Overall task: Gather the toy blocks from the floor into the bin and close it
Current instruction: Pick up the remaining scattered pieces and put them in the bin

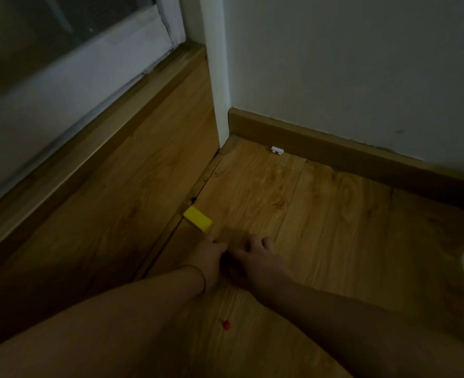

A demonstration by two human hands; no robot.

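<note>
I see the left hand [211, 256] just short of the yellow block [197, 218] on the floor [334, 230], its fingers too dim to read, the right hand [258, 255] beside it loosely spread, holding nothing.

Wooden floor [334, 227] runs to a brown skirting board [334, 143] under the white wall [361, 64] far right. A glazed door [48, 50] stands far left, and a small red bead [226, 325] lies near.
</note>
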